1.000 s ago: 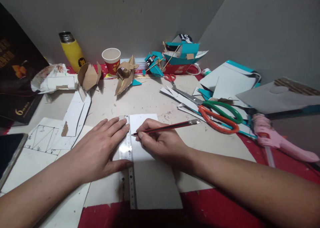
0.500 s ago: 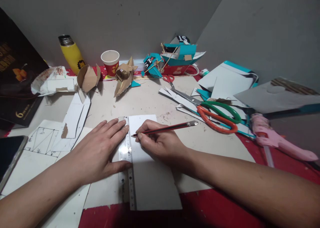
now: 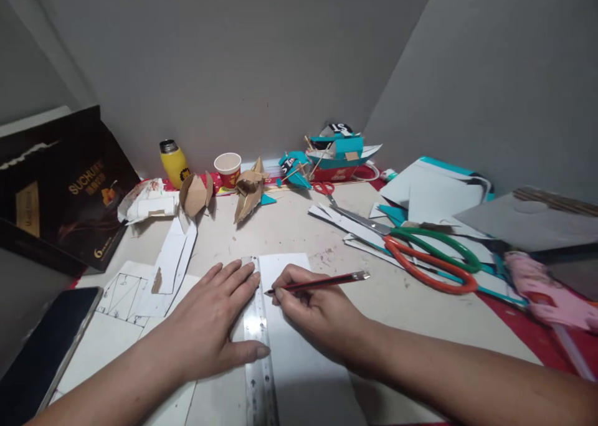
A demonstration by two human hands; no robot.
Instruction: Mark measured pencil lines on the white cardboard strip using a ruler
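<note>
My left hand (image 3: 215, 326) lies flat with fingers spread, pressing a clear ruler (image 3: 256, 317) along the left side of a white card strip (image 3: 303, 364). My right hand (image 3: 322, 317) pinches a dark red and black pencil (image 3: 327, 282) whose tip rests beside the ruler's right edge, near the card's upper part. To the left is a paper sheet with a drawn, labelled figure (image 3: 122, 298), partly under a cut white card piece (image 3: 172, 264). Large scissors with green and orange handles (image 3: 430, 255) lie to the right of my right hand.
A phone (image 3: 51, 351) lies at left, below a dark box (image 3: 70, 189). Along the back stand a yellow bottle (image 3: 174, 165), a paper cup (image 3: 228, 169), brown cardboard models (image 3: 250, 189) and a blue model boat (image 3: 341, 152). Card scraps (image 3: 439, 192) and a pink glue gun (image 3: 546, 289) sit at right.
My view has tilted up, so everything appears lower in the picture. Both hands keep their places: the left on the ruler, the right with the pencil at the ruler's edge.
</note>
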